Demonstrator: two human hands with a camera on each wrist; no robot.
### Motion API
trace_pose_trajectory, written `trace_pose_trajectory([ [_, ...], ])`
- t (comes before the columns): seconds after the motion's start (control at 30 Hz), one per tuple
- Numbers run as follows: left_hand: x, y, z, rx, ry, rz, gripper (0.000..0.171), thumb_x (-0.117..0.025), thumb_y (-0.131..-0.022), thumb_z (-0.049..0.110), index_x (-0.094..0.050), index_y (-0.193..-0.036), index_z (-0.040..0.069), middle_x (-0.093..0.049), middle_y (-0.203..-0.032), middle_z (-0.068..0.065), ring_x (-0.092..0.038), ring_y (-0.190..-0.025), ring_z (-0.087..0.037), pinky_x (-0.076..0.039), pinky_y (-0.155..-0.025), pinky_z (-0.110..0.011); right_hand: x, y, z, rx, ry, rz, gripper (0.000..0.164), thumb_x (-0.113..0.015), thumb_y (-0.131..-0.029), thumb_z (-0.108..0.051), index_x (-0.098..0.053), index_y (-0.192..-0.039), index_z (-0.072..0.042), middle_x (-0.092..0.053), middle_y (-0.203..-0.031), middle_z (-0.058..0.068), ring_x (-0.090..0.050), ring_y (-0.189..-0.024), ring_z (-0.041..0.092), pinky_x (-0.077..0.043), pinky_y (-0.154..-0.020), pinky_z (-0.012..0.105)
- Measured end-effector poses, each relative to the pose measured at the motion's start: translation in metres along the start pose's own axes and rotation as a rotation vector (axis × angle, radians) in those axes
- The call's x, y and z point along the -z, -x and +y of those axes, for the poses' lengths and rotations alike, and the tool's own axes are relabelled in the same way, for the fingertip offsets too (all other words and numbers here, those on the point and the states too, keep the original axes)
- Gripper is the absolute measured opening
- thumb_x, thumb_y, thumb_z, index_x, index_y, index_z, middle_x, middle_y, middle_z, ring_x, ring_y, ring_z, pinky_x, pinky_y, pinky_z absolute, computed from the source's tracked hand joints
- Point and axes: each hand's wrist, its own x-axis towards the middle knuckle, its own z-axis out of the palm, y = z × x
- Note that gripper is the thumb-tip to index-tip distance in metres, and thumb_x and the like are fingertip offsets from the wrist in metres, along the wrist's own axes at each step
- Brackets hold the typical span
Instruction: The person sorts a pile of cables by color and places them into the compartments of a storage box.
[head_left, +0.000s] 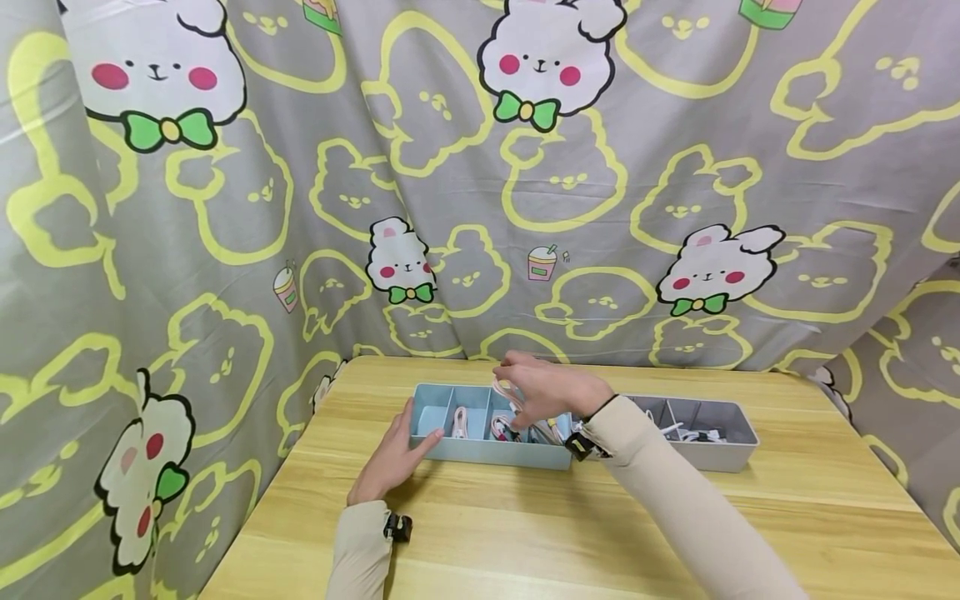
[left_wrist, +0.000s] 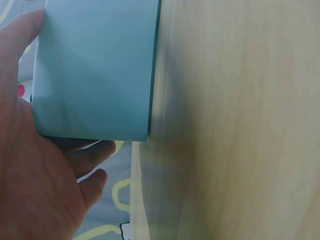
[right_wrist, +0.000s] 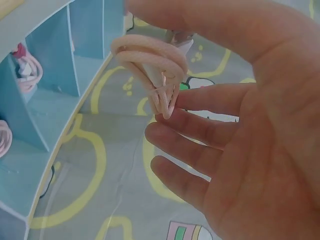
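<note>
A coiled pale pink cable (right_wrist: 150, 55) hangs pinched in my right hand (head_left: 551, 387), over the light blue divided storage box (head_left: 487, 451). In the right wrist view the thumb is above the coil and the fingertips lie along its lower side. My left hand (head_left: 393, 458) holds the left end of that box, the thumb on its front and the other fingers round the end wall (left_wrist: 95, 75). The leftmost compartment shows its bare bottom. Another coiled pale cable (head_left: 461, 421) lies in the second one, and more cables (head_left: 502, 427) sit farther right, partly hidden by my right hand.
A grey divided box (head_left: 716, 456) stands on the right, partly behind my right forearm, with white cables (head_left: 702, 435) inside. Both boxes stand on a wooden table (head_left: 480, 533). A patterned curtain (head_left: 465, 192) hangs behind the table and along its sides.
</note>
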Motion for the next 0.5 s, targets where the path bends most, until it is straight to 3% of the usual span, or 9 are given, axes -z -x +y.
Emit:
trace_pose_trajectory([
  [0.5,-0.002,-0.003,-0.002,-0.002,0.0,0.012,0.106,-0.05,-0.097,0.071,0.001,-0.168,0.012,-0.016,-0.172,-0.024,-0.024,-0.158,-0.043,-0.024,-0.128,-0.062,-0.002,-0.022,-0.011,0.008,0.06,-0.009,0.079,-0.086,-0.083,-0.04,-0.054,-0.148,-0.01,-0.051,-0.138,0.008,-0.057,-0.113,0.019,-0.054,-0.095,0.037],
])
